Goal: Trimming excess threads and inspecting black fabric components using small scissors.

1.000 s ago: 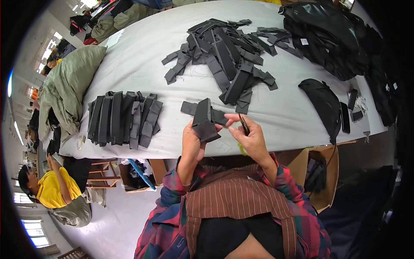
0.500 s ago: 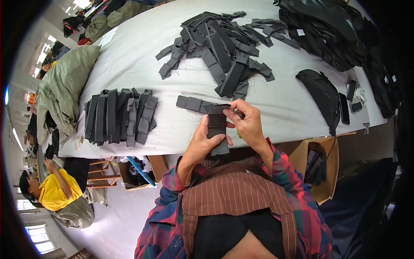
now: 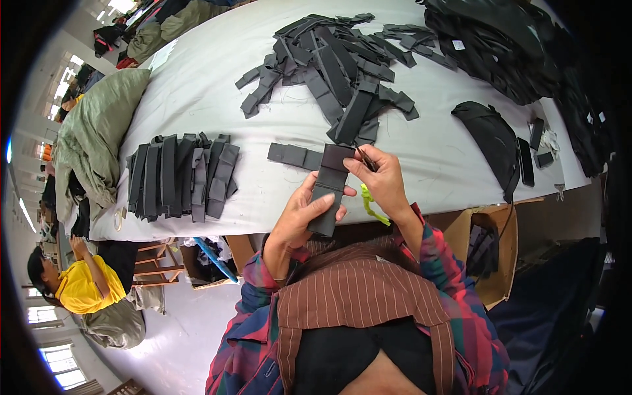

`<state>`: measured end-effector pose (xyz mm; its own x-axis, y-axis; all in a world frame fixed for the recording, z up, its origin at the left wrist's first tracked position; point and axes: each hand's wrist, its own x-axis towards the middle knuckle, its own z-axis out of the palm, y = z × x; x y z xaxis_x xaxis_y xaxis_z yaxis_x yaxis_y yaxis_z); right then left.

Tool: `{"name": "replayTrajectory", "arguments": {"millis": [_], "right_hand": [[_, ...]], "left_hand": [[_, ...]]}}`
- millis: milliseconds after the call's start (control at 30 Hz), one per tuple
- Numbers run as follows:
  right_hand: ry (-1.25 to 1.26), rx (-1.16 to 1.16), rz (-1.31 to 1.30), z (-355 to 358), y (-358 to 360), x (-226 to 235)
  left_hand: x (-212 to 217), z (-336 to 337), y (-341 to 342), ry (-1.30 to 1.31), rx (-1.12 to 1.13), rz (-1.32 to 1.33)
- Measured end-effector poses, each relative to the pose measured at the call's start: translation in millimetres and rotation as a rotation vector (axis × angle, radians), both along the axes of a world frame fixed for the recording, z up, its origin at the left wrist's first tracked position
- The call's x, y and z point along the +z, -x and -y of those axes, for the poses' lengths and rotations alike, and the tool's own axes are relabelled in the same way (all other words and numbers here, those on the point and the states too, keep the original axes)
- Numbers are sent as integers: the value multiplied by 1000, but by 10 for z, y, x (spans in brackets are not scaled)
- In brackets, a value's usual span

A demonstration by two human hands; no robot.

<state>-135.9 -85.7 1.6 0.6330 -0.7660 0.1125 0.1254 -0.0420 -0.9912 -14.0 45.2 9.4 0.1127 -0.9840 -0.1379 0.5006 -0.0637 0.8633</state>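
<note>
**Held fabric strip [image 3: 334, 179] now leans to the right at its far end**

Since the earlier frame, the strip has gone from nearly straight up-and-down to tilted, and the right hand [image 3: 383, 179] has shifted slightly outward. The strip is raised in front of the person near the table's edge, its long axis running away from the body and a little rightward. Its far end lies just left of the right hand's thumb and forefinger, the nearer hand to that end; the left hand [image 3: 297, 216] has the near half, clamped between thumb and fingers. The right fingers are closed around a small dark tool [image 3: 364, 158], their tips at the strip's far right edge; whether they pinch it cannot be told.

A second strip [image 3: 289, 155] lies to the left, its right end hidden. Beyond are a loose heap of strips [image 3: 337, 69] and, further left, a neat row of strips [image 3: 168, 178] on the white table [image 3: 197, 108].
</note>
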Motion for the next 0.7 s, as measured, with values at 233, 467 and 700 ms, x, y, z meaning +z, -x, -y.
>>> {"name": "replayTrajectory", "arguments": {"millis": [233,467,700], "right_hand": [[-63,102,19,-76,24,156],[297,-27,33,-62,36,-4],[830,47,-198,-139,212,-13]], "left_hand": [[-158,85,9,-62,176,-64],[-249,93,31,-26,396,97],[-197,106,10,-93,501,51]]}}
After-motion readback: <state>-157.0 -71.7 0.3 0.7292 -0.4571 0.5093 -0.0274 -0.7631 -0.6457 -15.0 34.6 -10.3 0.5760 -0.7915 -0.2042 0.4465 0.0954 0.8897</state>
